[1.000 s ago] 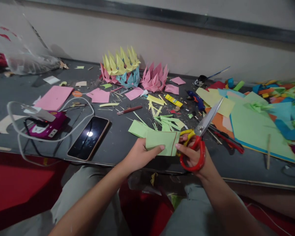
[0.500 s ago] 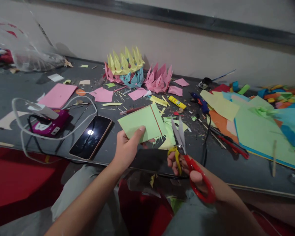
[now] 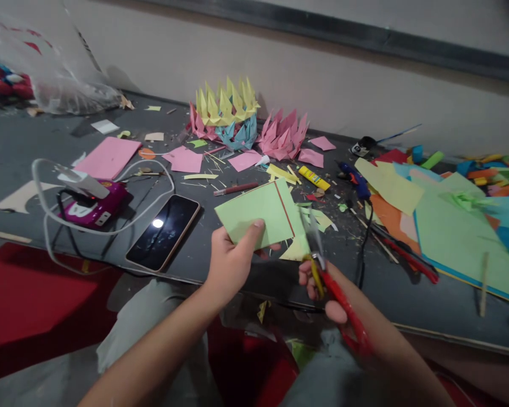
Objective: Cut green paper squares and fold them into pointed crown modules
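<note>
My left hand [image 3: 233,254] pinches a light green sheet of paper [image 3: 254,209], thumb on top and fingers beneath. A dark red line runs along the sheet near its right edge. In my right hand [image 3: 322,285] is a pair of scissors [image 3: 343,302] with one yellow and one red handle loop. The scissor blades, blurred by motion, point up just to the right of the paper. Green and yellow paper scraps [image 3: 294,250] lie below and beyond the sheet. A brown-red pen [image 3: 236,189] rests just past its upper left edge.
A phone [image 3: 163,233] and a purple power adapter [image 3: 97,206] with looping cables are on the left. Folded-paper crowns [image 3: 227,104] stand by the wall. A yellow glue stick [image 3: 314,178], blue glue gun [image 3: 354,180], red-handled pliers [image 3: 407,254] and coloured sheets [image 3: 458,226] lie to the right.
The scissors have turned and their blades look closer together. Green fringe hanging by the sheet's lower right corner no longer shows there. The whole view has shifted slightly.
</note>
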### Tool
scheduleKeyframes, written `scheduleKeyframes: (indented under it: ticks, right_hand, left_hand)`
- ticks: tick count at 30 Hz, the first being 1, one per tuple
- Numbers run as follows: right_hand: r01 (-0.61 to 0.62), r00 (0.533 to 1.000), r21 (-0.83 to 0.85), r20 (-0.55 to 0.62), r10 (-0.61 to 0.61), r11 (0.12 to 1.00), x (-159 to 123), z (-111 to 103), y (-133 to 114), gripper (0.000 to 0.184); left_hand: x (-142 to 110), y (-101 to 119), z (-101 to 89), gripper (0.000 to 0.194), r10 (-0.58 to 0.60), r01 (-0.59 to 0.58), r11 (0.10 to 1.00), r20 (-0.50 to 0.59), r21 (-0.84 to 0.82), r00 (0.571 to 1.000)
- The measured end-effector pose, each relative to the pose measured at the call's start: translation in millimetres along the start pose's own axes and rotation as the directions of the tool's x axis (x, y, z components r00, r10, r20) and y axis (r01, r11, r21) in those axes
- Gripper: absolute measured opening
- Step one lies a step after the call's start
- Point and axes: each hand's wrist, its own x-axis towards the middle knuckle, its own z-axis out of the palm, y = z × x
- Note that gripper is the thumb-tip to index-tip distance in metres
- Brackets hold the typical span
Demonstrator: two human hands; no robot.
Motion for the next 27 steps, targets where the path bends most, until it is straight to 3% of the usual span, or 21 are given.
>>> scheduleKeyframes:
  ticks: [2, 4, 8, 11, 13, 18, 20, 23, 27]
  right_hand:
    - [-0.023, 1.0, 0.146, -0.015, 0.026, 0.989, 8, -4, 4, 0.037]
    - [0.031, 0.999, 0.205, -0.037, -0.024, 0.978, 15, -8, 6, 0.043]
    - [0.151, 0.987, 0.019, -0.056, -0.15, 0.988, 16, -12, 3, 0.048]
    - [0.208, 0.973, -0.062, -0.087, -0.213, 0.976, 12, -10, 1, 0.049]
    - [0.236, 0.967, -0.052, -0.09, -0.24, 0.97, 12, -10, 3, 0.055]
    - [0.307, 0.949, 0.122, 0.037, -0.313, 0.944, 24, -13, 13, 0.077]
    - [0.383, 0.922, 0.12, 0.018, -0.388, 0.916, 28, -11, 13, 0.073]
    - [0.462, 0.887, -0.024, -0.003, -0.462, 0.887, 30, -5, 8, 0.053]
    - [0.427, 0.904, -0.087, 0.046, -0.425, 0.9, 28, 0, 4, 0.047]
  left_hand:
    - [1, -1, 0.9, 0.021, -0.09, 0.093, 0.995, 0.073, -0.034, 0.993]
    - [1, -1, 2.7, 0.021, -0.215, 0.227, 0.972, 0.157, -0.065, 0.964]
    - [0, -3, 8.3, 0.019, -0.446, 0.483, 0.871, 0.266, -0.092, 0.855]
    - [-2, -5, 11.6, 0.019, -0.545, 0.602, 0.793, 0.332, -0.094, 0.77]
    - [-3, -6, 12.5, 0.018, -0.57, 0.639, 0.761, 0.358, -0.111, 0.74]
    - [-8, -11, 13.8, 0.019, -0.598, 0.698, 0.7, 0.41, -0.152, 0.689]
    - [-10, -14, 15.7, 0.018, -0.622, 0.731, 0.662, 0.423, -0.167, 0.659]
    - [-12, -18, 18.9, 0.019, -0.65, 0.772, 0.61, 0.443, -0.18, 0.617]
    - [-12, -21, 20.3, 0.018, -0.656, 0.786, 0.58, 0.449, -0.214, 0.606]
